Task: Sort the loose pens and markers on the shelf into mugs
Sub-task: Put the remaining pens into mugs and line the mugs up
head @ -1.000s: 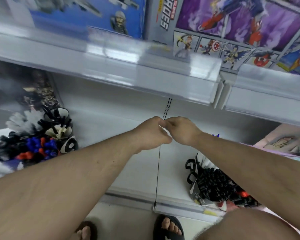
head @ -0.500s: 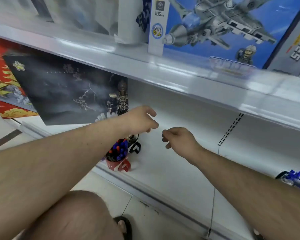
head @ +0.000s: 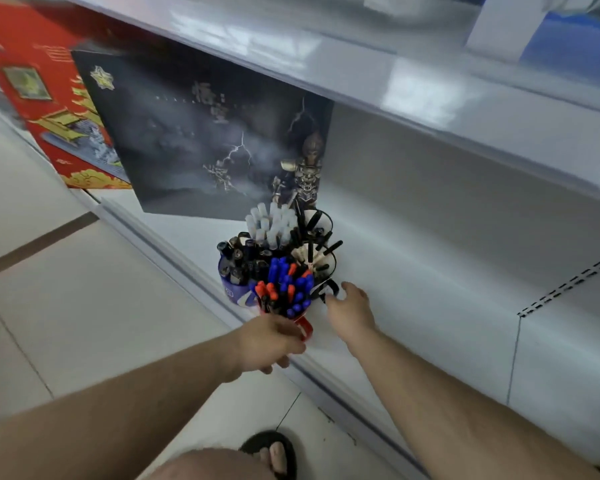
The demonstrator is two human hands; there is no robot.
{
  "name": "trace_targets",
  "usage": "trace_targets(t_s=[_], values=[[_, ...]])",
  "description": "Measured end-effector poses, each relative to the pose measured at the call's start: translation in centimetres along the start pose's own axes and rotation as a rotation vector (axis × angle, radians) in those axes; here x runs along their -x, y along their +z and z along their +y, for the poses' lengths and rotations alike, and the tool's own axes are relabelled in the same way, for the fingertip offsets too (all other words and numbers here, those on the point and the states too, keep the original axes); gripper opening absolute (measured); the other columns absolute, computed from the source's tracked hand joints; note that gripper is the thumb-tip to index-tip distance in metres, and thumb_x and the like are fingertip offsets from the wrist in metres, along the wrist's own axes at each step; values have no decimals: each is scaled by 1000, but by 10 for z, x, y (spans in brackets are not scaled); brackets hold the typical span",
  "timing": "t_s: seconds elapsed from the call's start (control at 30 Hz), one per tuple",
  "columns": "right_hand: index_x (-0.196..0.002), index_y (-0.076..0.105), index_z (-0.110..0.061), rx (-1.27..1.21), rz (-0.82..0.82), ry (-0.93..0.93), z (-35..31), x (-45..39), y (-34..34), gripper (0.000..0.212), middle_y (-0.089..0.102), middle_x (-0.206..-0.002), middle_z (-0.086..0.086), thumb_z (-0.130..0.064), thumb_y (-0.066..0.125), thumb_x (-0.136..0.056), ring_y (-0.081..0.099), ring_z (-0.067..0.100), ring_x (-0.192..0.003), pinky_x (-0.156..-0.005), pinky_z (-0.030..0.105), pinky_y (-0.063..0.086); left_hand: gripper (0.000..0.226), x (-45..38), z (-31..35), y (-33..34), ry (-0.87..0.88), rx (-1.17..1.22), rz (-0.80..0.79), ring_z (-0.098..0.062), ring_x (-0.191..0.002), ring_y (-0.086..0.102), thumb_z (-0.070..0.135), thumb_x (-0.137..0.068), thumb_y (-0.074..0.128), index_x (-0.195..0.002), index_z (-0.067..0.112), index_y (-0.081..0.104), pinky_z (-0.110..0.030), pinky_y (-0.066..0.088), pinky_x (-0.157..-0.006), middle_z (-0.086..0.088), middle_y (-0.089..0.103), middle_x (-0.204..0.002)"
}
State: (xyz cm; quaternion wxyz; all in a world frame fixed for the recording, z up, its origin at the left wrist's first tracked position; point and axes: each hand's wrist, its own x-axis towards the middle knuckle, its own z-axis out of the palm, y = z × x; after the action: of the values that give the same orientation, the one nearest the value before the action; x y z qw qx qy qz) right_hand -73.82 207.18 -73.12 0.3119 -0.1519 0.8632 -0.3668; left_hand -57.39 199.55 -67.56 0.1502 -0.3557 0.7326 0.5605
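Overhead, dark box (head: 201, 133) (lettering unreadable)

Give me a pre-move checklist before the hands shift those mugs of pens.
1. Left hand at the red mug: ok, though whether it grips cannot be told.
2. Right hand at the black handle of the white mug: ok, fingertips reach it; no firm grip seen.
3. Mugs upright: ok, all in the cluster stand.
4. Red and blue pens seated in the red mug: ok, none spilling.
5. Room on the shelf to the right: ok, bare surface there.
6. Loose pens left on the shelf: cannot tell beyond this view.
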Motion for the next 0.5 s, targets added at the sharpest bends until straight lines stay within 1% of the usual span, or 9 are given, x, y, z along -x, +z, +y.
trace_targets(t_s=[0.03,0.07,0.13,0.17,0.2,0.3,0.37,0.43,0.5], values=[[-145,41,-16,32,-2,-4,0,-9,5,49,30,-155,7,-35,48,-100,55,29,-115,-93,33,45,28,-7,-4,8,-9,42,-9,-13,-84,64,27,-91,59,-118,20,59,-25,48,-63,-4,64,-114],[-133,49,-17,37,-12,-8,0,-19,10,39,39,-149,10,-36,47,-99,57,28,-109,-87,31,45,29,-13,-8,15,-18,94,2,-14,-81,64,29,-92,57,-120,21,55,-24,47,-61,-3,62,-114],[-103,54,-17,38,-18,-10,-1,-33,16,20,60,-114,11,-35,48,-98,55,24,-88,-68,27,40,25,-25,-13,27,-39,251,60,-15,-72,60,34,-95,53,-115,19,55,-24,42,-55,-3,61,-107],[-96,54,-16,55,-15,-23,-1,-37,18,19,61,-99,8,-33,48,-98,54,23,-83,-65,27,37,23,-30,-14,33,-48,338,83,-15,-68,58,35,-96,51,-111,18,55,-24,40,-53,-3,61,-102],[-93,55,-15,75,-8,-38,0,-40,18,19,60,-91,5,-32,48,-99,53,23,-81,-62,27,35,23,-36,-13,39,-57,407,99,-15,-65,57,36,-98,49,-109,17,55,-24,39,-52,-3,62,-99],[-86,57,-16,86,36,-64,5,-35,14,22,59,-84,2,-31,50,-100,52,21,-76,-52,26,31,24,-50,-10,55,-79,570,131,-14,-60,58,40,-101,44,-108,20,54,-24,39,-51,-1,64,-94],[-82,58,-15,28,95,-41,16,-26,9,24,61,-81,2,-33,52,-98,55,22,-75,-54,27,36,25,-60,-10,64,-92,670,179,-15,-63,58,40,-102,42,-110,20,54,-25,41,-54,-2,63,-91],[-79,62,-14,-56,144,2,33,-14,1,27,67,-80,3,-34,55,-95,63,25,-79,-67,36,50,26,-69,-8,71,-108,737,253,-16,-65,57,38,-103,42,-108,17,56,-27,43,-55,-4,59,-84],[-80,65,-14,-91,183,40,49,1,-12,27,70,-82,5,-35,55,-94,67,26,-83,-78,44,55,28,-76,-10,75,-105,765,328,-17,-61,56,35,-103,41,-102,13,59,-32,50,-60,-4,55,-74]])
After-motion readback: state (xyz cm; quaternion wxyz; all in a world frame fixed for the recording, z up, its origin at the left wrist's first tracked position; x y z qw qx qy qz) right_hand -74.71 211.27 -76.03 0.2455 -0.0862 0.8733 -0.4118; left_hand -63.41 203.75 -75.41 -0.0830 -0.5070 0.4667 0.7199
